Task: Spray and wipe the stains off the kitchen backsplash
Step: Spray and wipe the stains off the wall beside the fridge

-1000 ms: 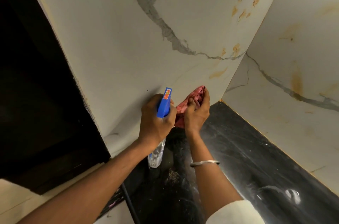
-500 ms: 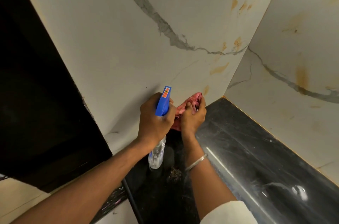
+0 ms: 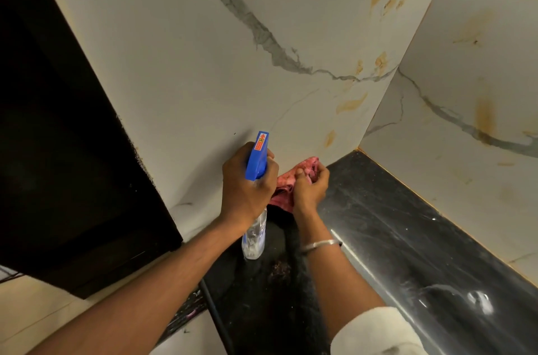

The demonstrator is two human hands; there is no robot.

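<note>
My left hand [image 3: 247,183] grips a clear spray bottle [image 3: 254,238] with a blue trigger head, its nozzle aimed at the white marble backsplash [image 3: 203,63]. My right hand [image 3: 310,184] holds a bunched pink cloth [image 3: 283,194] low against the wall, just above the black counter. Orange-brown stains [image 3: 350,104] mark the backsplash near the corner, with more of them higher up and on the right wall [image 3: 484,118].
A glossy black countertop [image 3: 393,238] runs along the right wall into the corner. A dark cabinet or appliance [image 3: 58,151] fills the left side. A black cable [image 3: 215,314] and some crumbs [image 3: 279,268] lie on the counter near my arms.
My right hand has slid the cloth down the wall toward the counter, uncovering a small stain. The left hand keeps the bottle in about the same place.
</note>
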